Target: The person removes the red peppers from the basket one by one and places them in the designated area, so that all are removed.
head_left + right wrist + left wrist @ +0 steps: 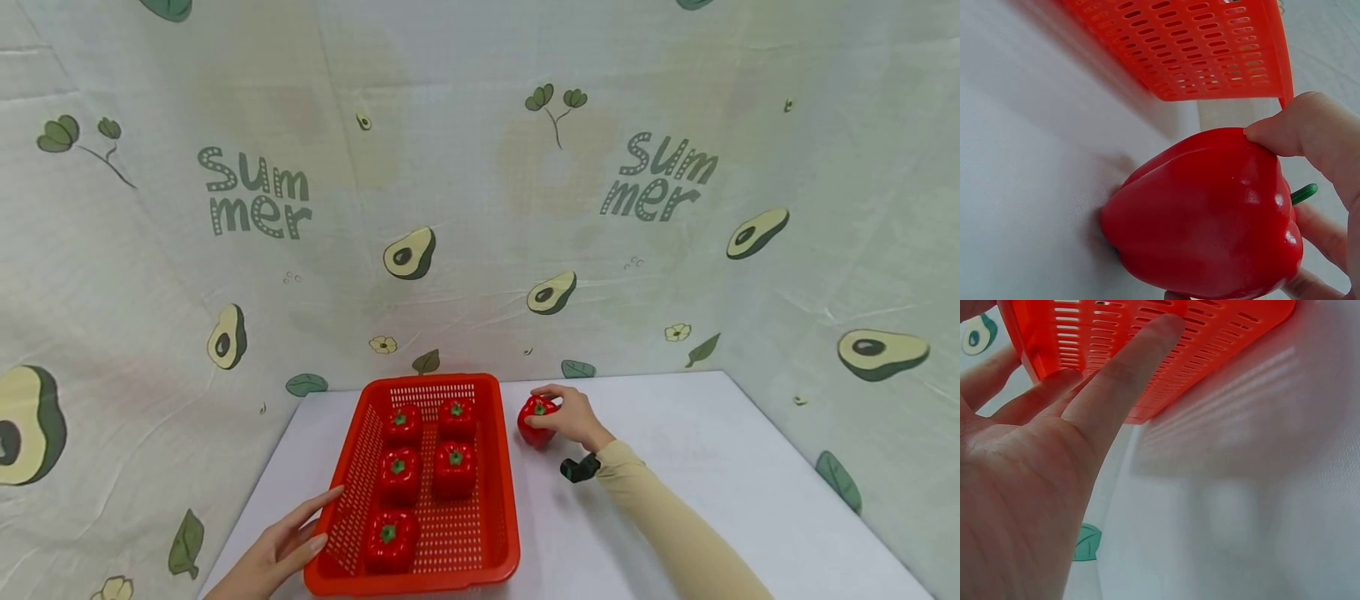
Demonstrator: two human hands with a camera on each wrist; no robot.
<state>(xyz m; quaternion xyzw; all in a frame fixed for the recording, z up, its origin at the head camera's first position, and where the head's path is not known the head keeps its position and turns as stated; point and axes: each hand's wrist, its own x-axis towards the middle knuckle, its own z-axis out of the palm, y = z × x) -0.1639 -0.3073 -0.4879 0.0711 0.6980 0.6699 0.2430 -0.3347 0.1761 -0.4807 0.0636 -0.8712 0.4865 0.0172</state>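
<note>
My right hand [572,418] grips a red bell pepper [534,433] by its top, just right of the basket; the right wrist view shows thumb and fingers around the pepper [1204,212], its green stem between them and its lower end at the table. A red perforated plastic basket [491,467] stands in front of me with several red bell peppers in it, stems up, such as the nearest pepper [392,546]. My left hand [281,546] is at the basket's left side, fingers spread and fairly straight; in the left wrist view the fingertips touch the basket's slotted wall [1204,337].
The basket stands on a white table [660,467]. Behind and at both sides hangs a pale cloth [465,183] printed with avocados, leaves and lettering. A small black device [581,468] is strapped to my right wrist, below a beige sleeve [675,525].
</note>
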